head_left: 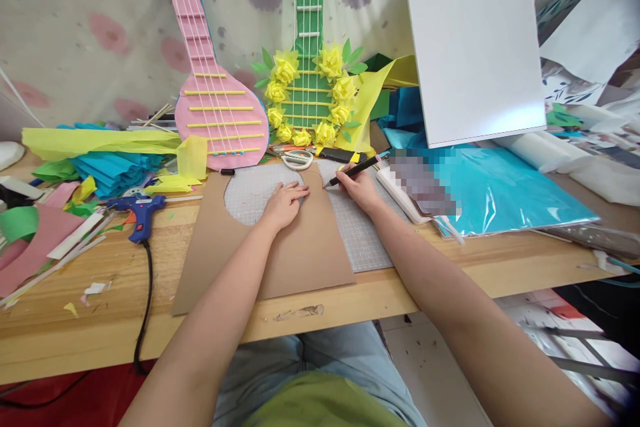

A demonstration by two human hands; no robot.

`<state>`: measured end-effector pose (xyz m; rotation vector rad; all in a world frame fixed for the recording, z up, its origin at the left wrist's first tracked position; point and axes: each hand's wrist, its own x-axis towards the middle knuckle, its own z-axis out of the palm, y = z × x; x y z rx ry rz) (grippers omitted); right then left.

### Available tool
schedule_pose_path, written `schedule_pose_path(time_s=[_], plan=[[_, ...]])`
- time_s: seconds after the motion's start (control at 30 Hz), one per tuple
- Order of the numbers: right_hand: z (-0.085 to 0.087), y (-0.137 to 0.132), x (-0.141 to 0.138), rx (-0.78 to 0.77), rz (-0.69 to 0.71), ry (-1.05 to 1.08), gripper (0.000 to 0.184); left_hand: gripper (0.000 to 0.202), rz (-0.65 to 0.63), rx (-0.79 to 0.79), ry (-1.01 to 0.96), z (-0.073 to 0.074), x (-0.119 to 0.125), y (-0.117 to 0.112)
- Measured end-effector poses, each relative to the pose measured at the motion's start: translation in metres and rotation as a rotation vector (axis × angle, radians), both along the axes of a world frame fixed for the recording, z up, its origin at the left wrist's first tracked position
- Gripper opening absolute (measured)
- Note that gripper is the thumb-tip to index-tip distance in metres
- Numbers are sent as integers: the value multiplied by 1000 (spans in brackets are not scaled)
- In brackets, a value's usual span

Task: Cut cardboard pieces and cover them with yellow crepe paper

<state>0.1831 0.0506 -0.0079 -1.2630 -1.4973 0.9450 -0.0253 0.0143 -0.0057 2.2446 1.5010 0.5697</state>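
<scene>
My right hand [356, 185] grips a black marker [359, 168], its tip close to the right edge of a brown cardboard sheet [305, 247]. A curved line shows on the cardboard near that tip. With fingers stretched out, my left hand [284, 205] lies on the sheet beside a round cut-out. Through the cut-out shows a grey gridded cutting mat [367, 240], which also extends past the sheet on the right. A black marker cap [227, 172] rests at the sheet's upper left. White-handled scissors [298, 159] lie just behind the sheet.
Behind stand a pink paper guitar [225, 110] and a green one [307, 97] with yellow flowers. A blue glue gun [143, 213] lies left, by paper scraps. To the right are a blue plastic-wrapped pack [510, 193], a white panel [477, 57] and a pixelated object [425, 180].
</scene>
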Motion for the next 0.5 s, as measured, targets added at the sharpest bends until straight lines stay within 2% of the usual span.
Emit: schedule_pose_path(time_s=[0.13, 0.3, 0.5], plan=[[3, -3, 0, -24, 45, 23, 24, 53, 2, -2, -2, 1, 0, -1], [5, -6, -1, -12, -26, 9, 25, 52, 7, -6, 1, 2, 0, -1], [1, -5, 0, 53, -43, -35, 26, 53, 1, -3, -9, 0, 0, -1]])
